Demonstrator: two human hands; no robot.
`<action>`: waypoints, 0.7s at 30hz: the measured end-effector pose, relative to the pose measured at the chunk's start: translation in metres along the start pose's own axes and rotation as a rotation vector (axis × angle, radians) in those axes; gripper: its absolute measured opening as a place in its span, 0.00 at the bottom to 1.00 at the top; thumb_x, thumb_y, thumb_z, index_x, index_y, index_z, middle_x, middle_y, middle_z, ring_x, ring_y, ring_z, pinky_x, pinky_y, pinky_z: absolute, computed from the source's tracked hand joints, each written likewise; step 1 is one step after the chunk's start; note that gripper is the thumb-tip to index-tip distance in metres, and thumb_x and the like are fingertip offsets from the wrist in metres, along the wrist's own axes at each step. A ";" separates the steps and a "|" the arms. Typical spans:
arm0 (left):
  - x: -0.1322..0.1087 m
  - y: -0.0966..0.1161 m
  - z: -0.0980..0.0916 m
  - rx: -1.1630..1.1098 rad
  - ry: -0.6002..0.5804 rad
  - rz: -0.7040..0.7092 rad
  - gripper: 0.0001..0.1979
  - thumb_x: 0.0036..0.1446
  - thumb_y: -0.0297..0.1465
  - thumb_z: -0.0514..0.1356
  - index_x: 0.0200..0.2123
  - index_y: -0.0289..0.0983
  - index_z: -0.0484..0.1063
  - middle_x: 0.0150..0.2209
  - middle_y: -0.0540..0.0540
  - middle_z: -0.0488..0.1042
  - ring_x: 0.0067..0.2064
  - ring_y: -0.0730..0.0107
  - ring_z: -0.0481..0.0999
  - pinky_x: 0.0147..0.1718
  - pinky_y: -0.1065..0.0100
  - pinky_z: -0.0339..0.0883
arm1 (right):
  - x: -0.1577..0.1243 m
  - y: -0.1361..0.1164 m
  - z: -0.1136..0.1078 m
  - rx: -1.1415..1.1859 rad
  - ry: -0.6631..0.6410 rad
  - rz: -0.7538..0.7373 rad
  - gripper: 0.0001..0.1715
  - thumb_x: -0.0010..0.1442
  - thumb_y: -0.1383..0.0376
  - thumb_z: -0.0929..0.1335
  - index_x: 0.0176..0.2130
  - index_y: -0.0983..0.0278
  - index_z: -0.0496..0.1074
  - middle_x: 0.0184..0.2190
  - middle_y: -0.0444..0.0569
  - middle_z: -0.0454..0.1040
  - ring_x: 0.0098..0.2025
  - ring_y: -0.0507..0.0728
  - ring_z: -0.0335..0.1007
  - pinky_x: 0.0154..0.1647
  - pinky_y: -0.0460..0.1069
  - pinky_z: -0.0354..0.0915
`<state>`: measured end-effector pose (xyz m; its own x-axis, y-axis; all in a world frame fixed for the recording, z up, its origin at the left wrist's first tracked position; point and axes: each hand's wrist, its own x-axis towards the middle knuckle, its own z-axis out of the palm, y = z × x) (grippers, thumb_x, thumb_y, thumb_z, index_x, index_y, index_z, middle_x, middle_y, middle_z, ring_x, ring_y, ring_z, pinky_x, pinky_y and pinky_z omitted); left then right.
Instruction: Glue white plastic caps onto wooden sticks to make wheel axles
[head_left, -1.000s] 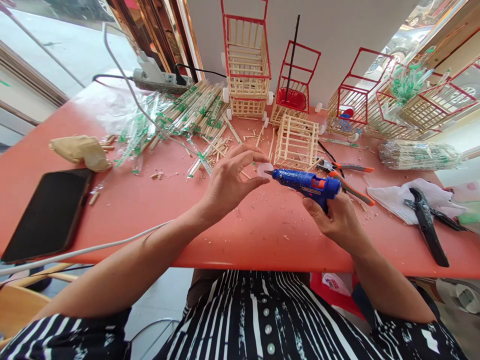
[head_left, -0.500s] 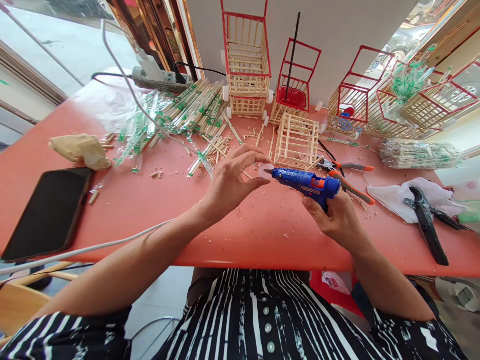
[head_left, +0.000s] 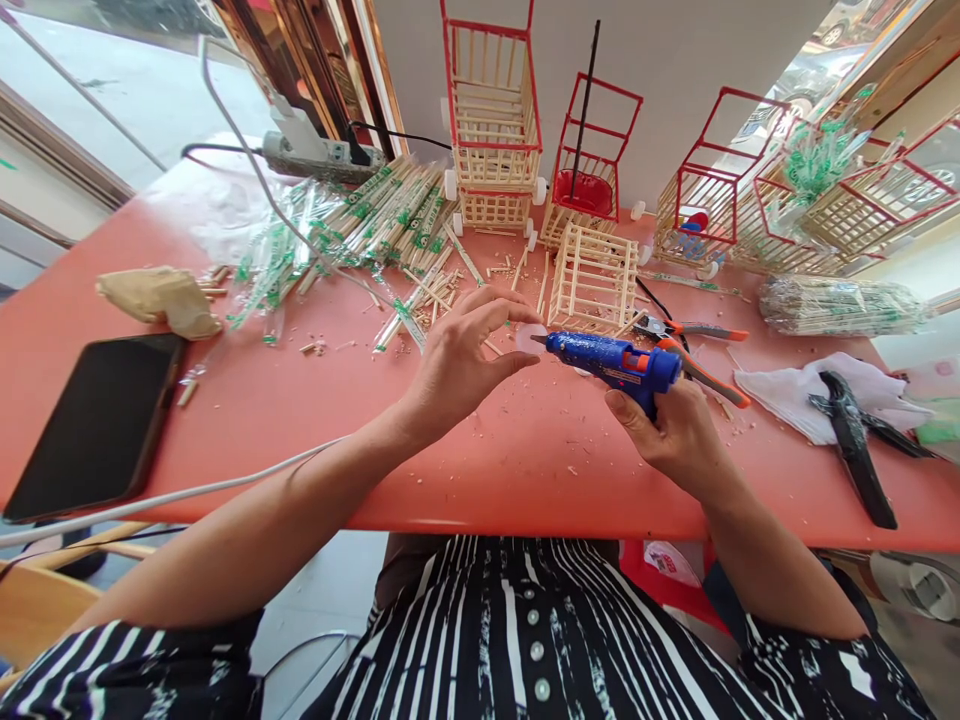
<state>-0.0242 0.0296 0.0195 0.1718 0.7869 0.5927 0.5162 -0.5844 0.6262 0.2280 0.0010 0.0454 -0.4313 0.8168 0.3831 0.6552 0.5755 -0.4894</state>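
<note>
Between the thumb and fingers of my left hand (head_left: 469, 355) is a small round whitish disc (head_left: 531, 339), held at its edges. My right hand (head_left: 671, 430) is wrapped round the handle of a blue glue gun (head_left: 611, 362), whose nozzle points left and meets or nearly meets the disc. Just behind the gun stands a small crate of pale wooden sticks (head_left: 595, 280). Pliers with orange and grey handles (head_left: 701, 372) lie beyond my right hand, partly hidden by the gun.
Small stick carts with red rims (head_left: 495, 150) stand along the wall. Wrapped sticks (head_left: 390, 215) and a power strip (head_left: 319, 160) are at the back left. A phone (head_left: 94, 425) lies left, a black clamp (head_left: 855, 445) right. A white cable (head_left: 225, 487) crosses the front left.
Both hands keep nearly the same place. The disc shows a little more fully at the nozzle, and the glue gun has turned very slightly.
</note>
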 end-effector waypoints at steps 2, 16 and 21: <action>0.000 -0.001 0.001 -0.010 0.012 0.003 0.11 0.57 0.28 0.70 0.44 0.38 0.78 0.47 0.45 0.81 0.50 0.60 0.80 0.51 0.58 0.73 | 0.000 0.000 0.000 -0.004 -0.001 -0.001 0.19 0.70 0.52 0.65 0.37 0.63 0.75 0.22 0.43 0.69 0.24 0.53 0.62 0.26 0.48 0.58; 0.000 -0.001 0.001 -0.021 0.012 -0.004 0.10 0.57 0.29 0.70 0.43 0.38 0.78 0.46 0.45 0.81 0.50 0.60 0.79 0.51 0.58 0.72 | 0.003 -0.005 -0.002 0.013 -0.040 0.007 0.20 0.69 0.52 0.65 0.30 0.61 0.66 0.19 0.40 0.60 0.21 0.50 0.52 0.23 0.47 0.55; 0.000 0.000 0.001 -0.007 -0.003 0.009 0.10 0.57 0.29 0.70 0.43 0.39 0.78 0.46 0.45 0.81 0.50 0.60 0.79 0.52 0.58 0.71 | 0.002 -0.004 0.000 0.016 -0.033 0.016 0.18 0.69 0.53 0.66 0.32 0.61 0.69 0.19 0.41 0.61 0.22 0.52 0.54 0.24 0.48 0.55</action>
<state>-0.0235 0.0299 0.0195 0.1788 0.7819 0.5972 0.5089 -0.5930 0.6240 0.2242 0.0004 0.0487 -0.4415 0.8267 0.3488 0.6521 0.5626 -0.5081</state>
